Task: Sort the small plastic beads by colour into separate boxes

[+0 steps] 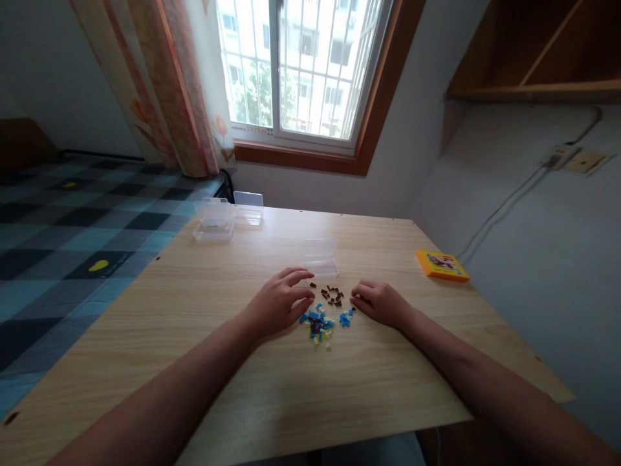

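Note:
Small brown pieces [332, 296] lie loosely grouped on the wooden table [388, 382] between my hands. Nearer me is a mixed pile [317, 325] of blue, pale yellow and dark pieces, with a small blue cluster [345, 318] to its right. My left hand [284, 301] is just left of the pieces, fingers apart, with nothing visible in it. At the right of the brown pieces rests my right hand [381, 303], its fingers curled together near a dark piece; whatever they may hold is too small to make out. An open clear plastic box [321, 265] stands behind the brown pieces.
More clear plastic boxes [213, 226] stand at the table's back left corner, one with its lid raised [249, 213]. A yellow-orange box [442, 266] lies by the right edge. A bed with a checked cover [97, 220] adjoins the left side.

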The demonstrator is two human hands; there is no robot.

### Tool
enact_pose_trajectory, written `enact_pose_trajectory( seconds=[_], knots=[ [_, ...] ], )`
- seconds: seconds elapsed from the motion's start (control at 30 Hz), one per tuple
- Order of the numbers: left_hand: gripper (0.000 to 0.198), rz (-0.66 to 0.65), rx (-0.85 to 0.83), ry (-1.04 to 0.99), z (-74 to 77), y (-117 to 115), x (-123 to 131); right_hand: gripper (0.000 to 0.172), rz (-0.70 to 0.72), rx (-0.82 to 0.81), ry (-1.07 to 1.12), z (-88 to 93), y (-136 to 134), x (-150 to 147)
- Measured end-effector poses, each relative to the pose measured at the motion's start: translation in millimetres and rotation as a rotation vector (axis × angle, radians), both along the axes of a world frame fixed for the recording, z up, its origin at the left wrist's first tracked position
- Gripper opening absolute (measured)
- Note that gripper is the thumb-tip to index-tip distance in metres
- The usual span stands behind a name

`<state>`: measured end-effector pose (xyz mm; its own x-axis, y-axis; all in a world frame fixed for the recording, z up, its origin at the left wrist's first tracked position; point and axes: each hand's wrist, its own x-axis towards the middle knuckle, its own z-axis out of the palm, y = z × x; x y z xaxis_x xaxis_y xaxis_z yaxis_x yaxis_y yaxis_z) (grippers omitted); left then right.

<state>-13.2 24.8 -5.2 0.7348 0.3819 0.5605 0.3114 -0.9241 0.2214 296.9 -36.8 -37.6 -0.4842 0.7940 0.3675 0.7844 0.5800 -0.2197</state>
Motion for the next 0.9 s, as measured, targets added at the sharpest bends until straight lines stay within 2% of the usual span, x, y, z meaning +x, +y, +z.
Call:
enact_pose_trajectory(
  seconds=[0.13,0.23,0.37,0.43,0.57,0.67,0.77,0.9],
  knots=[
    [0.019,0.011,-0.007,-0.013,0.2,-0.7,-0.1,0.024,0.004,0.018,-0.01,2.6,18.5,-15.4],
    [0.018,0.019,-0.01,-0.019,-0.4,-1.0,-0.3,0.028,-0.044,0.047,0.044,1.8,23.8,-20.8],
    [0.018,0.031,0.015,-0.033,-2.0,1.5,-1.2,0.029,-0.183,0.118,0.181,-3.6,11.7,-6.1],
    [0.021,0.079,0.026,-0.023,-2.7,3.9,-1.9,0.032,-0.224,0.129,0.176,-6.5,-1.7,6.7],
    [0.031,0.254,-0.022,0.044,-2.9,8.4,-2.8,0.038,-0.261,0.042,0.007,-12.7,-30.5,21.5],
    [0.036,0.326,-0.075,0.07,-2.6,10.1,-2.8,0.046,-0.307,-0.034,-0.088,-19.6,-42.6,15.2],
    [0.038,0.347,-0.103,0.076,-2.5,10.7,-2.7,0.055,-0.315,-0.12,-0.132,-26.7,-42.9,0.4],
    [0.04,0.355,-0.128,0.068,-3.3,11.3,-3.9,0.059,-0.335,-0.192,-0.135,-28.7,-32.4,-15.6]
  ],
)
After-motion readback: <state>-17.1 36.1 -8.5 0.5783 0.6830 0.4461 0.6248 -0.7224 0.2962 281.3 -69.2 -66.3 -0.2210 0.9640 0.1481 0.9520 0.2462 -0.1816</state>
